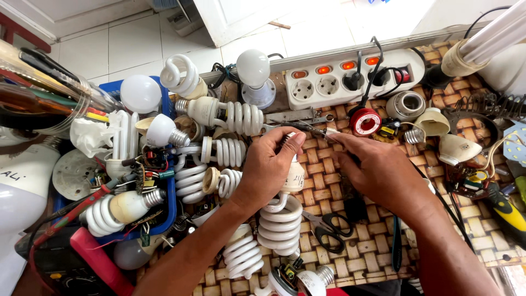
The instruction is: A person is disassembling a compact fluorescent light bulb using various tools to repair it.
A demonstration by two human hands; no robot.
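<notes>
— Forearms come up from six o'clock. What does the left hand (pixel 268 164) hold?

— It is clenched round the base of a spiral bulb (pixel 281 216), coil pointing down toward six, near the middle of the woven surface (pixel 372 241).

— And the right hand (pixel 378 170)?

— At three o'clock from the left one, its fingers pinch a thin tool (pixel 318 130) whose tip meets the bulb's top end. What kind of tool it is cannot be told.

— What lies just below the bulb?

— Scissors (pixel 330 227) at about five o'clock from it, flat on the surface, and another spiral lamp (pixel 242 253) at seven.

— Further out?

— At nine o'clock a blue tray (pixel 167 211) heaped with more bulbs and circuit scraps. At twelve a white power strip (pixel 350 77) with lit orange switches and two black plugs in it. A red solder reel (pixel 365 121) sits just below the strip, at one o'clock from the hands.

— Anything at far right?

— A yellow-handled tool (pixel 507 211) at three o'clock, well apart from the hands.
</notes>
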